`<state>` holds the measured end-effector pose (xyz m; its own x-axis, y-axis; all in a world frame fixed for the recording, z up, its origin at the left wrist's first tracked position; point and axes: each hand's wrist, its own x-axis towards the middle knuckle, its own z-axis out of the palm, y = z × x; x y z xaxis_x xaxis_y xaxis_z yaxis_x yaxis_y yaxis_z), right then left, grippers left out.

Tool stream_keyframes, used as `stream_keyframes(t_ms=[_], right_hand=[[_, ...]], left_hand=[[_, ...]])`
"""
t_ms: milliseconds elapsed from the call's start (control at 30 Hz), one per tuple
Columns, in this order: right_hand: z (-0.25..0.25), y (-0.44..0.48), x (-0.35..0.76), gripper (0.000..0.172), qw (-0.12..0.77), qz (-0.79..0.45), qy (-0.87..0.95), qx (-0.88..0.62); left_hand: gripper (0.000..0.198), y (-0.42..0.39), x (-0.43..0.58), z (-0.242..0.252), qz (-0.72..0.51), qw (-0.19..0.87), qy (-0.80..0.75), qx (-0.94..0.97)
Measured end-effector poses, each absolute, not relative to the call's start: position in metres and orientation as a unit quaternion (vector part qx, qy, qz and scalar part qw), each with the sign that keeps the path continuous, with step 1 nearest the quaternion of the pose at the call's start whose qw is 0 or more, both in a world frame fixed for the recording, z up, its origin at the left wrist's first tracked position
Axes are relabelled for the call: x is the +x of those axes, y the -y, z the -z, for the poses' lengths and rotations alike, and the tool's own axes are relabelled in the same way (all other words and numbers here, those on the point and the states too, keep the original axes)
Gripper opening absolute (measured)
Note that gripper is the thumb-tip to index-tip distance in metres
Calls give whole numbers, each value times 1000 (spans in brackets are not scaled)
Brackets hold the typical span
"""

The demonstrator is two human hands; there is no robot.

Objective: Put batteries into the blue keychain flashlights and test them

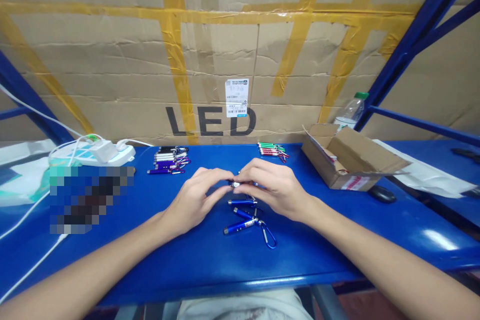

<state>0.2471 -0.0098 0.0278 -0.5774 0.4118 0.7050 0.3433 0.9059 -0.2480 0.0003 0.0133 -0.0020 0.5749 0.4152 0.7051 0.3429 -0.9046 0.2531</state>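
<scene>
Above the middle of the blue table, my left hand and my right hand meet fingertip to fingertip. Both are closed in a pinch around a small shiny metal piece, mostly hidden by the fingers, so its kind cannot be told. Just below my right hand lie several blue keychain flashlights, thin tubes with silver ends. A blue carabiner clip is beside the nearest one.
Black, silver and purple keychain flashlights lie at the back left, green and red ones at the back. An open cardboard box and black mouse stand right. A power strip with white cables is left.
</scene>
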Motion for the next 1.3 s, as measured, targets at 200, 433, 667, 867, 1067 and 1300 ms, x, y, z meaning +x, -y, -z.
stream_keyframes(t_ms=[200,433,667,867,1067,1300], right_hand=[[-26,8,245,14,408,-50,883,-225],[-66,-3,291,13,289,-60,870,-394],[-73,-19,339,17,143,-75,845,-510],[-58,-21,314,20,191,-200,859,-431],[-19,-16,260,30,290,-403,779,-383],[-2,-15,243,39,370,-570,630,-376]], left_hand=[[19,-13,0,2,-401,52,-219,888],[18,-16,-1,0,-389,75,-258,881],[19,-17,-2,-1,-384,72,-242,888],[27,-21,-2,2,-322,60,-261,908],[31,-26,-3,4,-316,47,-273,907],[32,-27,-5,4,-327,32,-275,904]])
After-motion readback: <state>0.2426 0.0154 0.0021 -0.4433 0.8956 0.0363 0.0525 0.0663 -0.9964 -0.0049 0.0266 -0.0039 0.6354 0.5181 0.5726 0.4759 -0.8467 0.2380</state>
